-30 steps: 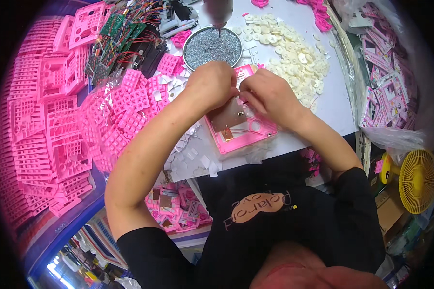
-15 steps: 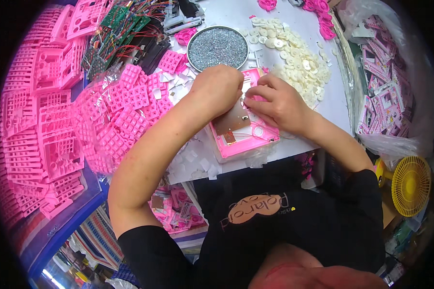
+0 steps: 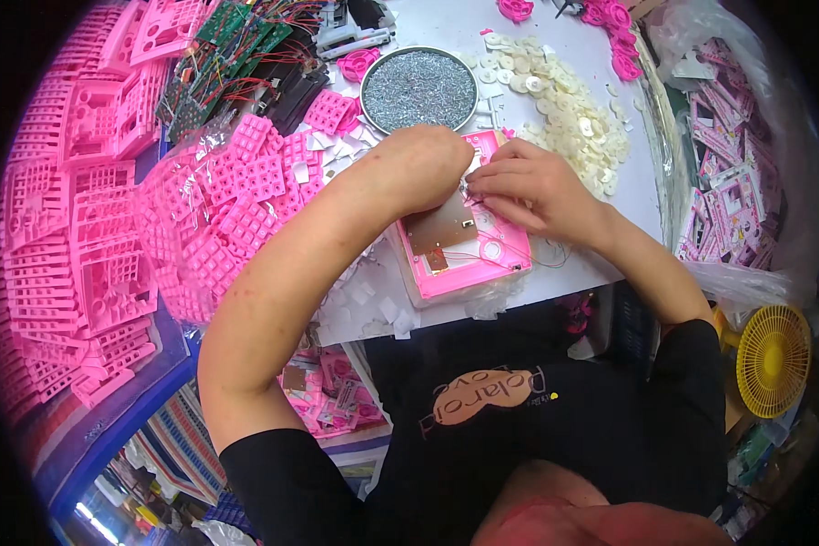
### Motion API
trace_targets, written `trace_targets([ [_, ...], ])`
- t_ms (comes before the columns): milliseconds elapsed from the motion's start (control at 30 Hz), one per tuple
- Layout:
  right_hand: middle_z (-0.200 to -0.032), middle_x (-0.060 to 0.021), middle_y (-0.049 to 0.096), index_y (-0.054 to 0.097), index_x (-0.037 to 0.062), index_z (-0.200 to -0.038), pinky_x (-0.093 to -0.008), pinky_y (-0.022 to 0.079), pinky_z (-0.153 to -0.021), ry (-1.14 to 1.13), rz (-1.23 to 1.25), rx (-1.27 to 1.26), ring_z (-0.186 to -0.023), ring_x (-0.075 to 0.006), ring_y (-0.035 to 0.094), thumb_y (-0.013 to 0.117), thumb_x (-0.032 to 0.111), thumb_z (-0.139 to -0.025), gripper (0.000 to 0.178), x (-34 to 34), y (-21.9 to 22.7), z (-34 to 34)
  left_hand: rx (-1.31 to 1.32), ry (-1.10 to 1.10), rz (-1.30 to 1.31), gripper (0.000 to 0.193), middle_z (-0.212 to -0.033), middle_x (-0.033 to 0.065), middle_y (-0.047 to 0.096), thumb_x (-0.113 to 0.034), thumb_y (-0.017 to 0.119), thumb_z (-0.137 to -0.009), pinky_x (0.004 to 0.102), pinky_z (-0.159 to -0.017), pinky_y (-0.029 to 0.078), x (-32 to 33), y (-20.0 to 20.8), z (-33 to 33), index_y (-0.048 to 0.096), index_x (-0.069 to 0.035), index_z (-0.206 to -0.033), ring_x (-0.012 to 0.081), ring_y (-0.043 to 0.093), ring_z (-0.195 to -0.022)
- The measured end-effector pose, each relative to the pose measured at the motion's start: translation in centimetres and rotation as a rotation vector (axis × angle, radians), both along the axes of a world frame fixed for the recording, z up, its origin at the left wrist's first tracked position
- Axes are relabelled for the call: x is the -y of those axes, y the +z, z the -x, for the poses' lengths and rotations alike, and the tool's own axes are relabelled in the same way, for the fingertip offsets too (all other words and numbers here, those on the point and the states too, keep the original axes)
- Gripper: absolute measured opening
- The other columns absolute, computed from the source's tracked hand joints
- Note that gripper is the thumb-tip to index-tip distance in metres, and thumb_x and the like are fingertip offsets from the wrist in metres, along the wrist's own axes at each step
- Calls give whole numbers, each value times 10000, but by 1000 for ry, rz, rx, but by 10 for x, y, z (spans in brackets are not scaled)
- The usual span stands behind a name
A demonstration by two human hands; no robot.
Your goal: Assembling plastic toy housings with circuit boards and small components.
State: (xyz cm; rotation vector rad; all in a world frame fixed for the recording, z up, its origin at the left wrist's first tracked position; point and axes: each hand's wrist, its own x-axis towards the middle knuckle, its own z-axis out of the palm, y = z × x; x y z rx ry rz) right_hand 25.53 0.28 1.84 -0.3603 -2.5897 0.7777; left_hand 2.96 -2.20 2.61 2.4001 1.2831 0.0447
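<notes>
While a pink plastic housing (image 3: 469, 246) lies face down near the front edge of the white counter (image 3: 564, 27), it is ringed closely by other stock. Just behind it a round metal dish of small silver screws (image 3: 419, 88) is set, and to the right of that dish a loose heap of cream-coloured round discs (image 3: 569, 100) is spread. On the left, bags of pink keypad pieces (image 3: 237, 209) are piled against the person's left forearm, with stacked pink frames (image 3: 73, 246) further out and green circuit boards with coloured wires (image 3: 237, 55) behind them. White paper scraps (image 3: 373, 305) are scattered at the counter's front edge. A yellow fan (image 3: 773, 359) is seen low on the right.

Inside the housing a brownish board (image 3: 441, 227) is seated. The left hand (image 3: 428, 164) is curled over the housing's upper left corner, its fingertips hidden, so its grip cannot be told. The right hand (image 3: 528, 187) is laid over the upper right part, its fingers pinched together on a thin wire (image 3: 470, 193) near the left hand.
</notes>
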Motion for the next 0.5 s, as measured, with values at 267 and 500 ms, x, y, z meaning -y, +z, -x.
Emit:
trace_targets([
  [267, -1051, -58, 680, 732, 50, -1035, -390, 568, -811, 121, -288, 208, -1036, -299, 630, 721, 115, -835, 211, 0, 2, 1, -83, -49, 30, 168, -853, 219, 708, -145, 595, -891, 500, -747, 554, -3, 10, -6, 690, -8, -880, 403, 697, -821],
  [500, -1082, -96, 680, 710, 45, -1099, -388, 558, -865, 41, -57, 82, -1109, -306, 623, 732, 134, -831, 283, -8, 5, 1, 9, 113, -9, 150, -896, 216, 715, -115, 577, -895, 496, -762, 551, 5, 4, -6, 656, -13, -972, 401, 698, -879],
])
